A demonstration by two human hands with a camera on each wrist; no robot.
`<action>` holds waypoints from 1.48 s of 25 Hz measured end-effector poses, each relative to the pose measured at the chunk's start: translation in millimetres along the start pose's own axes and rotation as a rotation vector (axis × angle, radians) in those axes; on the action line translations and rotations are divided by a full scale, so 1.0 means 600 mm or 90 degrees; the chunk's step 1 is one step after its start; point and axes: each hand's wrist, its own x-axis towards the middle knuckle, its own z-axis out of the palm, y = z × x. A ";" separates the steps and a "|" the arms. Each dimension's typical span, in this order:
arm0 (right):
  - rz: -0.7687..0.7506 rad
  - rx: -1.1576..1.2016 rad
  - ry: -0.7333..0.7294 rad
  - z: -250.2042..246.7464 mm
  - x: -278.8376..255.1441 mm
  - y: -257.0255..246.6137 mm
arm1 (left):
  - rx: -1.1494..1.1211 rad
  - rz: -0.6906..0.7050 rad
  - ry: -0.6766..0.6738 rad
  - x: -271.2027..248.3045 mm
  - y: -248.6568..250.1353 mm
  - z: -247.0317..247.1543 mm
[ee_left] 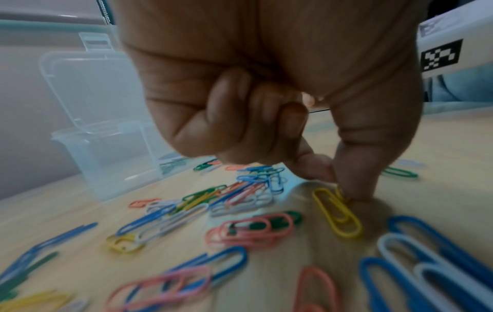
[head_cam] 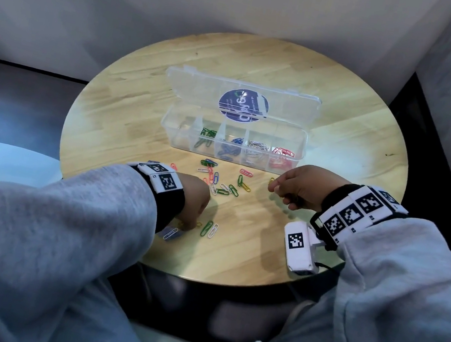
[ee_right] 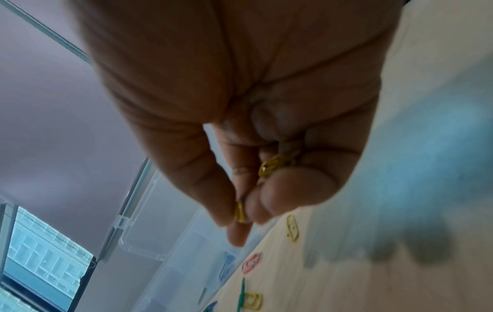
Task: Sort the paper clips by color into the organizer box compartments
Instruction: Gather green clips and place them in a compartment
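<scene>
A clear organizer box [head_cam: 232, 142] with its lid up stands mid-table, its compartments holding green, blue, white and red clips; the leftmost looks empty. Loose colored paper clips [head_cam: 225, 183] lie in front of it. My left hand [head_cam: 194, 204] is down near the front edge, thumb and forefinger [ee_left: 354, 185] pinching a yellow clip [ee_left: 342, 196] on the table, another yellow clip [ee_left: 336, 213] beside it. My right hand [head_cam: 296, 188] hovers right of the pile, pinching a yellow clip [ee_right: 240, 212] at its fingertips, with more yellow clips [ee_right: 277, 163] tucked in the palm.
The round wooden table [head_cam: 335, 105] has bare wood behind and beside the box. A green and a white clip [head_cam: 209, 229] lie by my left hand. A white chair [head_cam: 8, 165] stands at the left. A wall rises close behind the table.
</scene>
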 end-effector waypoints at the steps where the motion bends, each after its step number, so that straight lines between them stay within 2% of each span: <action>1: 0.002 -0.001 -0.005 0.000 -0.001 0.000 | -0.013 0.003 0.004 -0.002 -0.002 0.000; 4: 0.011 0.007 -0.013 0.000 -0.001 0.000 | -0.139 0.005 0.037 -0.009 -0.016 -0.006; 5: 0.015 0.016 -0.014 0.001 -0.001 0.001 | -0.228 0.011 0.043 -0.010 -0.023 -0.010; 8: 0.037 0.060 -0.017 0.005 0.000 -0.002 | -0.615 0.047 0.026 -0.019 -0.040 -0.027; 10: 0.055 0.089 -0.022 0.009 0.000 -0.004 | -0.776 0.052 0.058 -0.027 -0.049 -0.038; 12: 0.064 0.120 -0.030 0.012 0.002 -0.003 | -0.868 0.054 0.070 -0.030 -0.054 -0.045; 15: 0.062 0.136 -0.024 0.012 0.005 -0.002 | -0.988 0.042 0.028 -0.031 -0.061 -0.046; 21: 0.028 -0.006 0.021 0.006 0.008 -0.001 | -1.118 0.022 -0.066 -0.033 -0.060 -0.051; 25: 0.001 -0.226 0.076 0.007 0.000 -0.002 | -1.095 0.004 -0.088 -0.033 -0.058 -0.059; 28: -0.036 -0.356 0.109 0.014 -0.005 -0.010 | -0.893 -0.038 -0.020 -0.031 -0.048 -0.058; 31: -0.015 -0.432 0.104 0.019 -0.004 -0.016 | -0.733 -0.064 0.053 -0.027 -0.039 -0.053; 34: 0.011 -0.510 0.110 0.025 -0.007 -0.015 | -0.622 -0.078 0.028 -0.022 -0.033 -0.051; 37: -0.008 -0.546 0.124 0.028 -0.009 -0.016 | -0.403 -0.087 -0.026 -0.017 -0.030 -0.047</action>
